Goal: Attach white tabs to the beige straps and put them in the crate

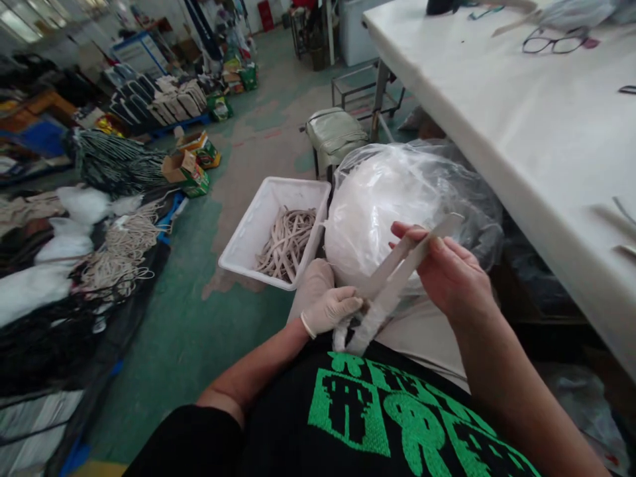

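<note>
A white-gloved left hand (332, 310) closes its fingers on the lower part of a pale, flat, ribbon-like strip (403, 273) while the bare right hand (454, 271) pinches it higher up, above the person's lap. Doubled into two near-parallel lengths, the strip slants along its long axis from the black shirt with green print (352, 404) up and away to the right, its upper end pointing toward the long left edge of the white-topped bench (497, 86). Just beyond, a clear, crinkled plastic bag (370, 205) bulges roundly. Beside it, a white rectangular plastic bin (251, 228) holds tangled, flat beige strips (288, 245). Dark-framed eyeglasses (541, 45) lie toward the bench's far end.
</note>
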